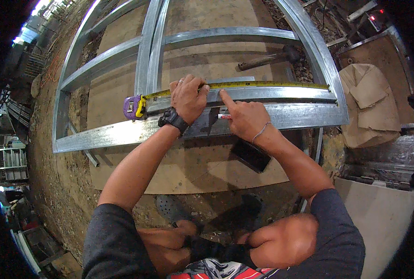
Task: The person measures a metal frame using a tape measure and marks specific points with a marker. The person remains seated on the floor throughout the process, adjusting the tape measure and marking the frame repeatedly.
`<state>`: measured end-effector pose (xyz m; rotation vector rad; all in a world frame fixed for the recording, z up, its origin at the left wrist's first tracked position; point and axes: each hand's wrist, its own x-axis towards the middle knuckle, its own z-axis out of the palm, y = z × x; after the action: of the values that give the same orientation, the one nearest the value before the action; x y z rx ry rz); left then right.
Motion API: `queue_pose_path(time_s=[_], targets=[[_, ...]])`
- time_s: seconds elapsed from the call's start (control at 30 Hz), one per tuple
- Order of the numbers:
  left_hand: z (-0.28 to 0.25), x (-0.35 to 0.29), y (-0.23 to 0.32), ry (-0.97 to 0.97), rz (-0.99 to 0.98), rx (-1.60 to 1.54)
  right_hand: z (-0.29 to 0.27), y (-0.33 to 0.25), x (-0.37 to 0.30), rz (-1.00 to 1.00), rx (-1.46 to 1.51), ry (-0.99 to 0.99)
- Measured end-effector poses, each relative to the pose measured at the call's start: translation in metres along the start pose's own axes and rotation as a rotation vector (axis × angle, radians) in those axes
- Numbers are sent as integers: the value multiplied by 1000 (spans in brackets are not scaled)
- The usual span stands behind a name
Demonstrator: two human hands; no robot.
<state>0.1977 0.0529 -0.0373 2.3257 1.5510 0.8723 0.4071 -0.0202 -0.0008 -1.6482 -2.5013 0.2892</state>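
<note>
A galvanized metal frame (90, 135) lies before me. Along its near side runs the yellow blade (272, 84) of a tape measure, pulled out from a purple and yellow case (133, 107) at the left to the frame's right corner. My left hand (187, 98) is closed on the blade, thumb and fingers pinching it. Just to the right, my right hand (248, 117) has its index finger stretched toward the blade's lower edge. Its other fingers are curled around a white and red marker (225, 116), whose end sticks out to the left.
A mallet (272, 59) lies inside the frame on brown board (202, 67). Under the frame's near side is a dark flat rectangular object (250, 155). Crumpled brown paper or cloth (370, 104) lies at the right. A ladder-like metal piece (10, 160) stands far left.
</note>
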Motion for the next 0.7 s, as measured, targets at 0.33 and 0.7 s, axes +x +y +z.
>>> queue_pose_path(time_s=[0.33, 0.7], targets=[[1, 0, -3, 11, 16, -14, -4, -2, 1, 2, -12, -14], [1, 0, -1, -4, -2, 0, -3, -1, 1, 2, 12, -19]])
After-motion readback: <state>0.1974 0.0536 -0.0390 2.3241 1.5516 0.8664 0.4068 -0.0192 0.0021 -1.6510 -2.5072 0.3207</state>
